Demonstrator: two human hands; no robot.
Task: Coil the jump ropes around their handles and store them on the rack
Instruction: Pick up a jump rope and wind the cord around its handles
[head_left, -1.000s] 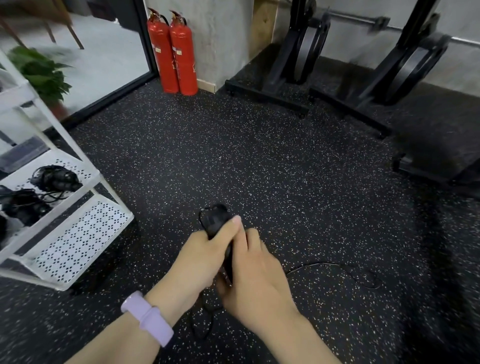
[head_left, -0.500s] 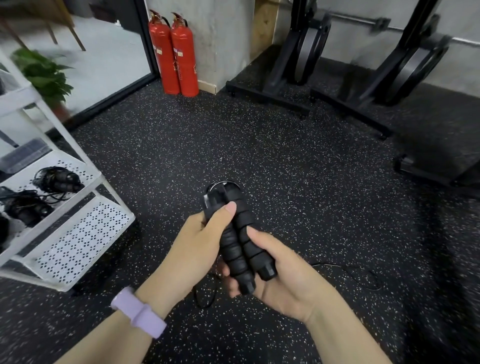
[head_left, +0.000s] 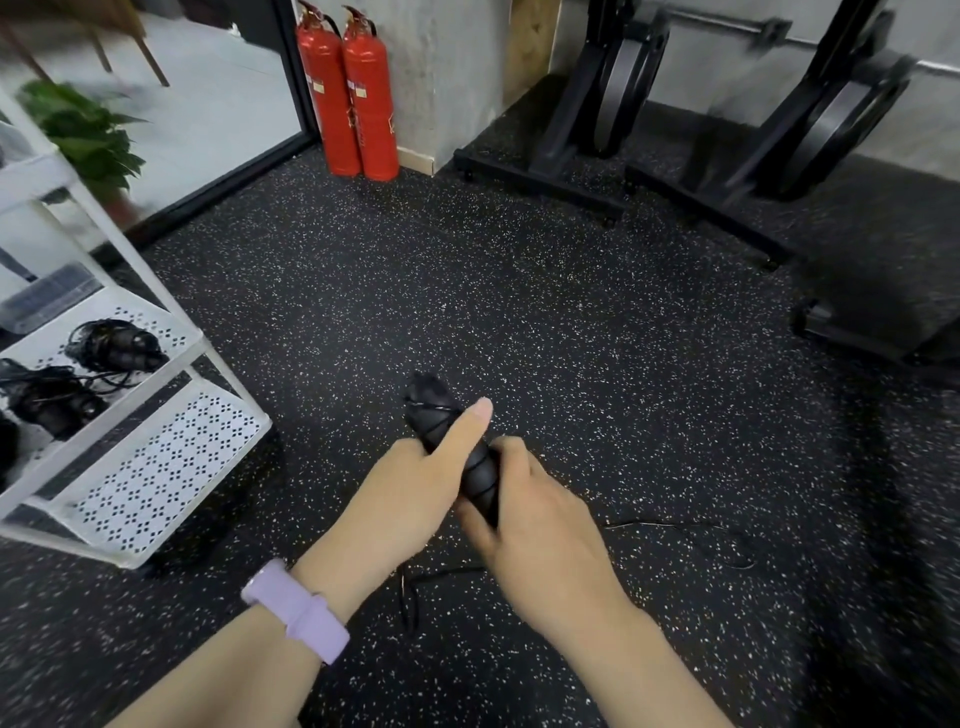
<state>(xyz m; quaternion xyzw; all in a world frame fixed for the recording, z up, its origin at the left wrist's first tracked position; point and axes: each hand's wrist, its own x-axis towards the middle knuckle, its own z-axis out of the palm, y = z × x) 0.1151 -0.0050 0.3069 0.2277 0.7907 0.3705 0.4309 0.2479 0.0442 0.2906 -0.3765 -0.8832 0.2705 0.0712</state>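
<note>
— Where's the rope?
— Its handles (head_left: 457, 447) sit bundled in both fists: left hand (head_left: 410, 488) grips them, thumb pinning cord; right hand (head_left: 524, 514) wraps.
— Advice?
— Keep tension; feed floor slack (head_left: 685, 535) evenly, then rack (head_left: 156, 457).

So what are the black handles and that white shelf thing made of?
The jump rope handles look like soft matte foam or rubber: dull black, ridged, no shine, though blur hides detail. The thin cord wound round them looks like glossy coated plastic or wire. The white rack looks like painted metal: thin, stiff sheet punched with neat rows of holes.
</note>
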